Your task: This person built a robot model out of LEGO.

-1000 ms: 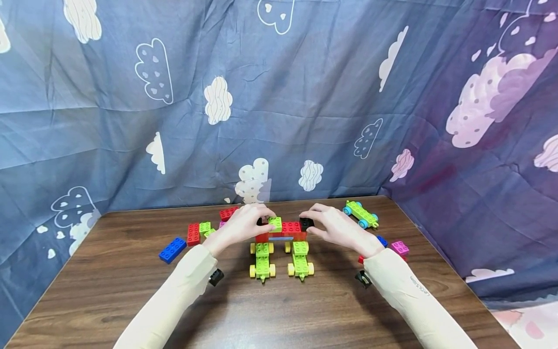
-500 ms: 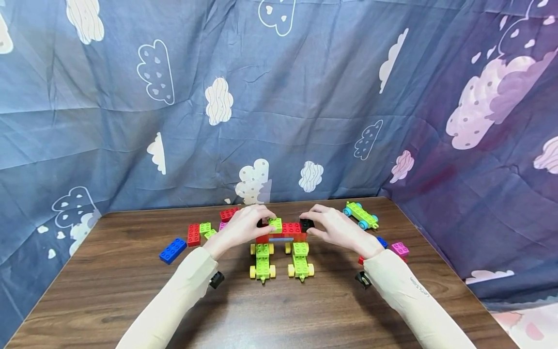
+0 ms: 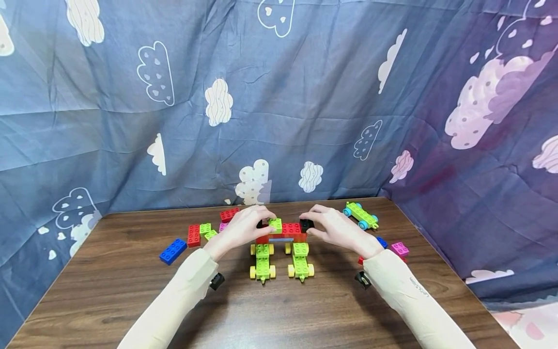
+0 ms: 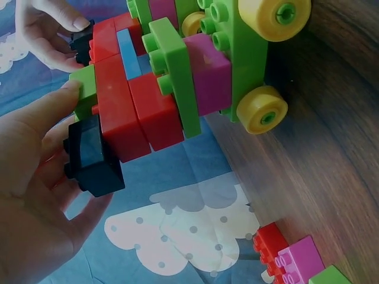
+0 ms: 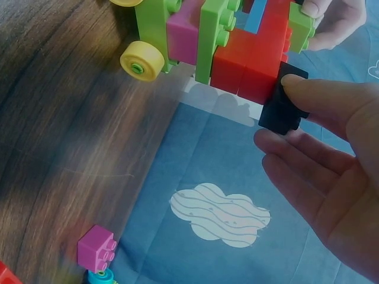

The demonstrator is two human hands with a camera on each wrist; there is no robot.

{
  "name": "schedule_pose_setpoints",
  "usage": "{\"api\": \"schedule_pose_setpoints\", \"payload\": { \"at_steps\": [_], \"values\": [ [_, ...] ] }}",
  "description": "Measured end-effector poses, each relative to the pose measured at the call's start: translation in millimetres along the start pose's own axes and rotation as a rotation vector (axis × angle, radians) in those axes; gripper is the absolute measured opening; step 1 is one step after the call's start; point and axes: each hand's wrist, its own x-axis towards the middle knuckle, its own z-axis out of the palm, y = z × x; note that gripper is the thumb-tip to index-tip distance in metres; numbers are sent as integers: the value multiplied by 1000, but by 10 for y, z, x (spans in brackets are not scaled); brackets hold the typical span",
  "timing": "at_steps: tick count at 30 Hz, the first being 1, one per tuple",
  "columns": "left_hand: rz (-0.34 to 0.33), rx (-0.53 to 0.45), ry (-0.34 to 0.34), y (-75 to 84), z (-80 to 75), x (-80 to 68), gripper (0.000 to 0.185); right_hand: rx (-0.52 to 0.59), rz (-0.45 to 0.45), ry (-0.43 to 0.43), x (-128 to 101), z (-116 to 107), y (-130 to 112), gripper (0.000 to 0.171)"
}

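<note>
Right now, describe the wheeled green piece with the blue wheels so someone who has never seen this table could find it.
Start at the wooden table and go to its far right corner, by the cloud-print curtain. The small green cart sits alone there, beyond the right hand. Its wheels are light blue, while the two green carts under the red build have yellow wheels.

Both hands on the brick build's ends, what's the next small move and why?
Probably press the two black bricks home. The left hand grips a black brick at one end of the red block row, and the right hand pinches another at the opposite end; whether either is fully seated can't be told.
</note>
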Motion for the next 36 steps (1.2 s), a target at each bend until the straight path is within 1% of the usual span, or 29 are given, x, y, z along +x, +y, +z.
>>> {"api": "schedule_pose_setpoints", "payload": {
  "at_steps": [5, 19, 29, 36],
  "values": [
    [3, -10, 6, -15, 24, -18, 32, -6, -1, 4, 0, 2, -4, 35],
    [-10, -39, -14, -11, 50, -39, 34, -8, 2, -3, -5, 16, -2, 35],
    [15, -54, -19, -22, 7, -47, 36, -6, -12, -1, -8, 6, 3, 36],
    [4, -64, -19, -40, -33, -65, 38, -14, -8, -4, -8, -6, 2, 36]
  ]
}}
